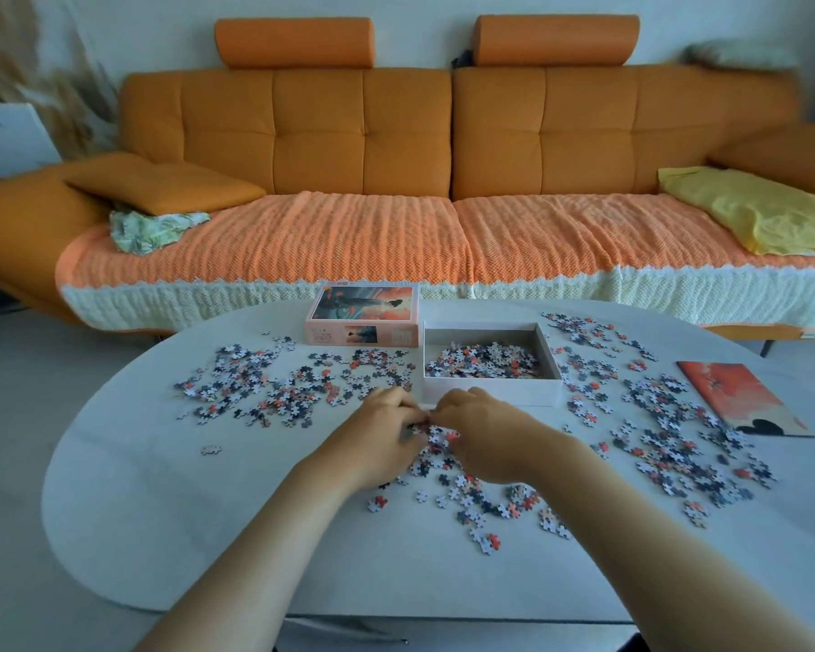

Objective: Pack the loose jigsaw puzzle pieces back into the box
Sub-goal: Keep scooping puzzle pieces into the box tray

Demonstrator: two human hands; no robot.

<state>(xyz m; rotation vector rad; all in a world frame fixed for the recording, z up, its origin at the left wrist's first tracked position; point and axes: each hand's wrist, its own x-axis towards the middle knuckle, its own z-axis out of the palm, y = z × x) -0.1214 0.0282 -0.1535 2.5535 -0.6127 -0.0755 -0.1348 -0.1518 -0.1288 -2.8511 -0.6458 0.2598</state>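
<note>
From my feed, the box (490, 396) sits open on the table (161, 487), just beyond both hands, with a low heap of pieces (483, 360) covering part of its floor. Its lid (363, 317) lies picture-up just left of it, holding nothing I can see. Most pieces lie loose on the table, left and right of the box and in front of it. My left hand (384, 442) and right hand (488, 437) are knuckles-up and nearly touching, their fingers curled round a clump of pieces between them. A picture card (744, 397) lies far right.
</note>
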